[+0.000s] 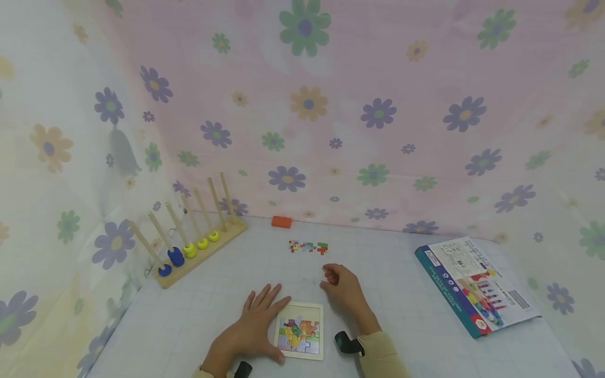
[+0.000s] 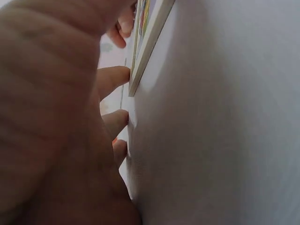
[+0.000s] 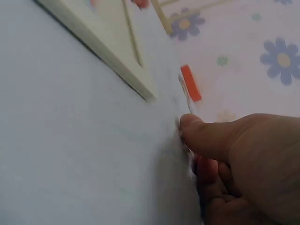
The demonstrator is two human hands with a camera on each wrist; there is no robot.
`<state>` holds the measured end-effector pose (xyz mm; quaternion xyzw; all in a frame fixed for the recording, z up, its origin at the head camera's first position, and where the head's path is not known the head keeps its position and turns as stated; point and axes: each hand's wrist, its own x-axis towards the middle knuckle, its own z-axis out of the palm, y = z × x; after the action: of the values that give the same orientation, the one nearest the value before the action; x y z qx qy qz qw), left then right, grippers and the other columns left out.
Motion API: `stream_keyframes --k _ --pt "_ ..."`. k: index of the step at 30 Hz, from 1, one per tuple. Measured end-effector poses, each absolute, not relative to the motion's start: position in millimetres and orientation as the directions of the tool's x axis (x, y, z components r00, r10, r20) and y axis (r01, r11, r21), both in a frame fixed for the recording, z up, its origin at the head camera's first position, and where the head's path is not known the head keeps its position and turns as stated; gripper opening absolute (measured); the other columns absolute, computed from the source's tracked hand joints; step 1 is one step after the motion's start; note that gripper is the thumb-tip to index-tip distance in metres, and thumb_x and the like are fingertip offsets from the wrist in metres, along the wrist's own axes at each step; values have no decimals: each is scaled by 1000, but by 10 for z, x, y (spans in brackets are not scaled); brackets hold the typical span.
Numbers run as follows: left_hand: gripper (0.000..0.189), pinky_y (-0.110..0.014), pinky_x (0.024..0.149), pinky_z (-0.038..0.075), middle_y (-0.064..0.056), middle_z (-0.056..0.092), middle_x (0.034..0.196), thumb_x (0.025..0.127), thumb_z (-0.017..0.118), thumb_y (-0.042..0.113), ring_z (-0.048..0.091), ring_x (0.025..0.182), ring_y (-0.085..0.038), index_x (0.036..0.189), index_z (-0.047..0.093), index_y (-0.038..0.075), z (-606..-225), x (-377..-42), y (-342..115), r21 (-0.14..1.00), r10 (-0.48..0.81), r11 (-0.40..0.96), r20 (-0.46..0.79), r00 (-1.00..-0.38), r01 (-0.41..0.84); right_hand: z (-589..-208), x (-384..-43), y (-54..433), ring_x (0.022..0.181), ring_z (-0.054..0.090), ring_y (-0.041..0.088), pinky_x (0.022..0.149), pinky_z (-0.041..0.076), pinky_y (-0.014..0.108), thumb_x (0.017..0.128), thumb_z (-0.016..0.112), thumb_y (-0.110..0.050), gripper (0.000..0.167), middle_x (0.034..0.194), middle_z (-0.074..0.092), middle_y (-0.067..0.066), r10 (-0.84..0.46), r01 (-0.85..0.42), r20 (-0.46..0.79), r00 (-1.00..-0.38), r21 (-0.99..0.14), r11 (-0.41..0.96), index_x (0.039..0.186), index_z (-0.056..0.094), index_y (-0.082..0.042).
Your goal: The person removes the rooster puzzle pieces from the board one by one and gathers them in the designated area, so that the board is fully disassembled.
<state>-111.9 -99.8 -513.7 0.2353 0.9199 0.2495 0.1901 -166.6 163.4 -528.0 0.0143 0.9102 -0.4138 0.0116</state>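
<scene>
In the head view a square pale puzzle tray [image 1: 323,325] lies near the front of the table, with interlocked jigsaw pieces [image 1: 298,333] inside. Below its upper rim runs a bare strip. My left hand [image 1: 255,328] rests along the tray's left side, fingers spread, thumb by the lower corner and index finger at the upper one. Just beyond the tray's upper right corner is my right hand [image 1: 348,291], its fingers loosely curled low over the table. No piece shows clearly in its fingers. Three loose jigsaw pieces [image 1: 308,247] lie in a row farther back.
A wooden peg stand [image 1: 203,254] with blue and yellow beads stands at the back left. Against the back cloth lies an orange block [image 1: 281,222]. A flat toy box [image 1: 477,286] occupies the right side. Flowered cloth [image 1: 340,121] encloses the table.
</scene>
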Motion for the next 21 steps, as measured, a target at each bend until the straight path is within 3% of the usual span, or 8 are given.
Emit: stream_keyframes --k 9,17,21 --pt "121 -69 125 2 -11 16 172 55 92 63 8 159 -41 157 40 22 -5152 -1118 -1040 570 543 744 -211 -813 349 -5274 -1253 1362 80 53 9 68 49 20 86 79 -7 30 92 64 -1 7 -17 27 -1000 -770 637 115 71 -5" --pt "120 -68 125 3 -8 15 173 57 88 68 7 160 -39 158 38 27 -5200 -1134 -1037 545 548 754 -216 -808 365 -5293 -1044 1151 93 52 7 81 53 28 87 80 -16 29 102 59 -5 -63 -69 33 -997 -646 760 115 73 -14" --pt "120 -68 125 4 -7 15 173 57 88 69 7 160 -38 158 38 27 -5209 -1139 -1041 544 556 748 -201 -806 380 -5261 -964 1102 79 49 2 69 50 20 91 75 -12 24 98 60 -3 -157 -153 50 -986 -638 755 114 74 -8"
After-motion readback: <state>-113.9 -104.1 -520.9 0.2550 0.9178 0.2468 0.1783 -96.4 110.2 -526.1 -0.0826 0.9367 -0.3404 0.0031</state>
